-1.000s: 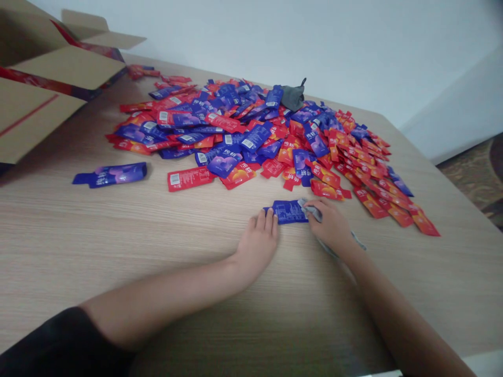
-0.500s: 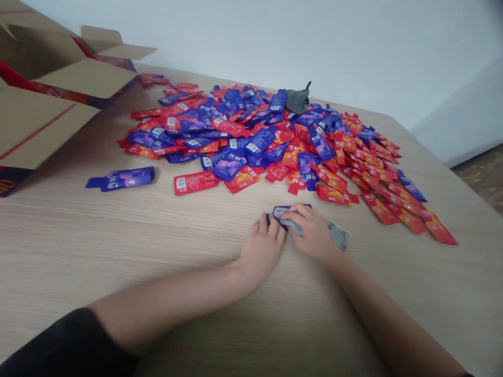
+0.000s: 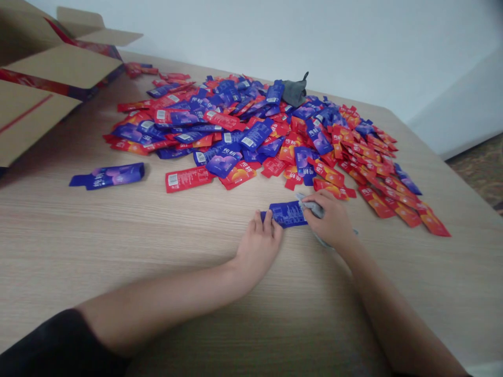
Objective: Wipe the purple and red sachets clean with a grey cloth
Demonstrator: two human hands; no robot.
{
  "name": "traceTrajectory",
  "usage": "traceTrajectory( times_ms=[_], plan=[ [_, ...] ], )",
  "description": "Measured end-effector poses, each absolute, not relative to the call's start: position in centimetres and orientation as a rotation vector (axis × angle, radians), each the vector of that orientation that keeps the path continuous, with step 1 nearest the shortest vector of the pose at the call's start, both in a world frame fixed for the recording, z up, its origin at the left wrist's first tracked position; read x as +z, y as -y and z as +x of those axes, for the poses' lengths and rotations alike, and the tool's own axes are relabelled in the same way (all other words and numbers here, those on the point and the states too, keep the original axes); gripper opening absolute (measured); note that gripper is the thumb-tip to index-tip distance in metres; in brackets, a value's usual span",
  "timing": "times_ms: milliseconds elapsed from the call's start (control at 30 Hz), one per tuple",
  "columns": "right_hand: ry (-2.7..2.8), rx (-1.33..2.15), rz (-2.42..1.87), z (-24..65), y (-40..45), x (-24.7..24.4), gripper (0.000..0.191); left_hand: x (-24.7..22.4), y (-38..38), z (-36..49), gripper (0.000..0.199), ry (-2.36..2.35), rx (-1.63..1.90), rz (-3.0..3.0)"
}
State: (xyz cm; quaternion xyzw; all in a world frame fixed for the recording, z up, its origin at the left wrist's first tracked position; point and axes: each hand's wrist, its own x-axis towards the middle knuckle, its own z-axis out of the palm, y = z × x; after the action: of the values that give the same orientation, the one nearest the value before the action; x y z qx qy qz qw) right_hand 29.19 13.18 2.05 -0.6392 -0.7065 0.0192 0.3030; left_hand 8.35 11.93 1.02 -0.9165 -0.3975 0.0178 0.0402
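A dark blue sachet (image 3: 287, 214) lies flat on the table, printed back upward. The fingers of my left hand (image 3: 259, 246) press its narrow spout end down against the wood. In my right hand (image 3: 330, 219) is a bunched grey cloth (image 3: 315, 209), which covers the sachet's right end; part of the cloth is hidden under the hand. Beyond my hands spreads a big heap of red and blue sachets (image 3: 230, 159). A single red sachet (image 3: 188, 179) sits at the heap's near edge, and a lone blue sachet (image 3: 113, 176) lies farther left.
Open cardboard boxes (image 3: 66, 65) with raised flaps stand at the left. A dark grey cloth bundle (image 3: 294, 93) rests on the back of the heap. Overlapping red sachets (image 3: 393, 183) run along the right side of the table (image 3: 157, 235). A pale wall (image 3: 353, 47) rises behind.
My right hand has slid the cloth rightward along the blue sachet, uncovering its printed middle. My left hand stays on the spout end. The whole view has shifted slightly.
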Motion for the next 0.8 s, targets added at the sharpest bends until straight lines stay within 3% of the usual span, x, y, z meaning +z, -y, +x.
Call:
traceTrajectory(
  times_ms=[133,267,800],
  plan=[
    [2.054,0.108,-1.509,26.1,-13.0,1.9,0.023,1.2,-11.7,8.3,0.037,1.166,0.084,-2.816],
    [2.281,0.094,-1.624,25.5,-13.2,1.2,0.031,1.3,-11.7,8.4,0.038,1.175,0.105,-2.815],
    [1.927,0.212,-1.993,31.6,-13.0,1.6,0.024,1.3,-10.9,8.3,0.038,1.112,0.089,-2.796]
  ],
)
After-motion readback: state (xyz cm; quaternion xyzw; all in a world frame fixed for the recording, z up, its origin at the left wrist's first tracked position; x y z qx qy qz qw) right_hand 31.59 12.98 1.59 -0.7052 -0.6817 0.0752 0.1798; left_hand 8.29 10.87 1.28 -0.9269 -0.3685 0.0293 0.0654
